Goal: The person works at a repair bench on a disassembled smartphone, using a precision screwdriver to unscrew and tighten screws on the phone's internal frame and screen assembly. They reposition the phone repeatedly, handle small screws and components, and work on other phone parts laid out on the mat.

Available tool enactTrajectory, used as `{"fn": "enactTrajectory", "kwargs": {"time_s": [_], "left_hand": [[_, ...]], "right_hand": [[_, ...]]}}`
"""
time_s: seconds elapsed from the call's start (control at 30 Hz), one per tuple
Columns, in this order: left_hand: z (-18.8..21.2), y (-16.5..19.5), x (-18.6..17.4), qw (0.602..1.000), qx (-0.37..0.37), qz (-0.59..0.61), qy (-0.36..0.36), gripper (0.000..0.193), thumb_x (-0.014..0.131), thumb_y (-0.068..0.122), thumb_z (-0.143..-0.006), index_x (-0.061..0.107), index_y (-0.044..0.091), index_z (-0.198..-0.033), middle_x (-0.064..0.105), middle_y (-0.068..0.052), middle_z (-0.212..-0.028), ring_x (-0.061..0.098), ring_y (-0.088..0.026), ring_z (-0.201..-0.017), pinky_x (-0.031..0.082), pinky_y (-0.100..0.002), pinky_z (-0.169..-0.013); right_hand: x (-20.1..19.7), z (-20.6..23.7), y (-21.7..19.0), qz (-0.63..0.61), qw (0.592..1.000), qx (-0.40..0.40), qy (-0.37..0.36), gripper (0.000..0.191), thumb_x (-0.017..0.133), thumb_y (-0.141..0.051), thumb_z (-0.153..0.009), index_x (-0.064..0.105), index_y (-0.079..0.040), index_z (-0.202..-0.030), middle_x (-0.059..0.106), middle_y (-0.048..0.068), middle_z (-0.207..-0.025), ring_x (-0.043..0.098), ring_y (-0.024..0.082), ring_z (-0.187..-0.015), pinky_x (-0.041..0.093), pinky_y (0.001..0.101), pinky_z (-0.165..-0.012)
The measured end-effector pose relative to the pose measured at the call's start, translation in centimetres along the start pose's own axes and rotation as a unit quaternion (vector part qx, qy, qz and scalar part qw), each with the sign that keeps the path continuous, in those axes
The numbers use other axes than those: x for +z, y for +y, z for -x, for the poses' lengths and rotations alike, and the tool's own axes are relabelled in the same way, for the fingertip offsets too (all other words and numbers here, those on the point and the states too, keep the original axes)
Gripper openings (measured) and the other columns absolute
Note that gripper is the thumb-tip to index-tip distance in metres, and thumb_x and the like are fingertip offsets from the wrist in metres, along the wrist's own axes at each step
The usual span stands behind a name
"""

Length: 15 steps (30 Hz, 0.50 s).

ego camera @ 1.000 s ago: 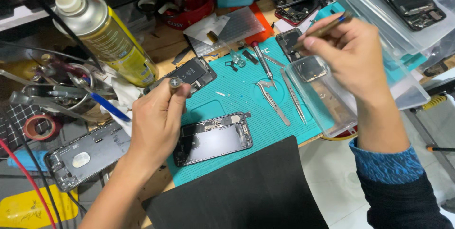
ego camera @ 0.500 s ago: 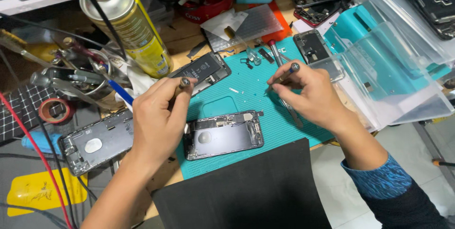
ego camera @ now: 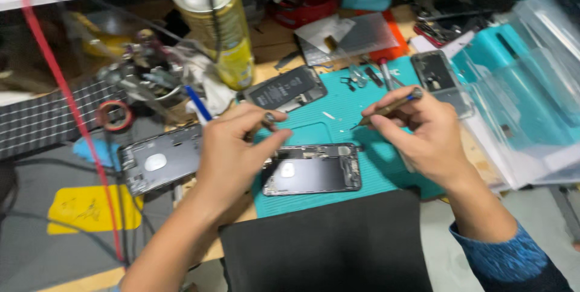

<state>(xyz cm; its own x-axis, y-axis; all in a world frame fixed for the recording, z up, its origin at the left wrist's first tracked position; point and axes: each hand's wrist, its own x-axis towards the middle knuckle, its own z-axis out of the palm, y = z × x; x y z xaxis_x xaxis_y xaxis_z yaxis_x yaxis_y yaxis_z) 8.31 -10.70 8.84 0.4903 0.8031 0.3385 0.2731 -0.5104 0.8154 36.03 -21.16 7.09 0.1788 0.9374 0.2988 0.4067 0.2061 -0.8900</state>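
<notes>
Opened phone [ego camera: 313,169] sits on the teal mat [ego camera: 338,116] – left hand [ego camera: 232,156] pinches a tiny part just left of it, right hand [ego camera: 423,132] grips a screwdriver [ego camera: 389,107] just above it.

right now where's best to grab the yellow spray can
Probably round the middle of the spray can, coming from its right side. It stands upright, its round body suits a wrap grip, and tools and cloth crowd its left.

Motion blur smears the spray can [ego camera: 212,23], cut off at the top edge, while the left hand [ego camera: 232,153] hides the opened phone's [ego camera: 314,168] left end.
</notes>
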Motion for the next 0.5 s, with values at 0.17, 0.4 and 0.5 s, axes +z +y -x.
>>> {"fn": "enactTrajectory", "kwargs": {"time_s": [0.17,0.4,0.5], "left_hand": [[1.9,0.7,0.3,0.998,0.046,0.043,0.002,0.028,0.086,0.012,-0.079,0.077,0.005,-0.105,0.074,-0.006,-0.098,0.07,-0.014,-0.086,0.055,-0.028,-0.073],[5.1,1.2,-0.5,0.994,0.061,0.068,0.06,0.024,0.084,0.01,-0.085,0.075,0.006,-0.107,0.076,-0.007,-0.107,0.076,-0.017,-0.086,0.061,-0.028,-0.071],[5.8,1.0,-0.8,0.99,0.096,0.06,0.086,0.022,0.084,0.008,-0.087,0.074,0.006,-0.106,0.076,-0.007,-0.105,0.077,-0.019,-0.088,0.062,-0.029,-0.072]], "right_hand": [[2.9,0.0,-2.4,-0.163,0.987,-0.009,0.003,0.021,0.067,0.008,-0.096,0.059,0.005,-0.115,0.074,0.02,-0.108,0.075,0.022,-0.094,0.063,0.0321,-0.086],[6.4,-1.3,-3.8,-0.296,0.952,0.053,-0.053,0.015,0.062,0.006,-0.099,0.06,0.005,-0.113,0.072,0.021,-0.105,0.073,0.027,-0.095,0.063,0.0384,-0.081],[7.3,-1.4,-3.8,-0.31,0.946,0.062,-0.07,0.015,0.061,0.006,-0.099,0.06,0.005,-0.114,0.072,0.021,-0.104,0.072,0.026,-0.095,0.063,0.0386,-0.081]]}}
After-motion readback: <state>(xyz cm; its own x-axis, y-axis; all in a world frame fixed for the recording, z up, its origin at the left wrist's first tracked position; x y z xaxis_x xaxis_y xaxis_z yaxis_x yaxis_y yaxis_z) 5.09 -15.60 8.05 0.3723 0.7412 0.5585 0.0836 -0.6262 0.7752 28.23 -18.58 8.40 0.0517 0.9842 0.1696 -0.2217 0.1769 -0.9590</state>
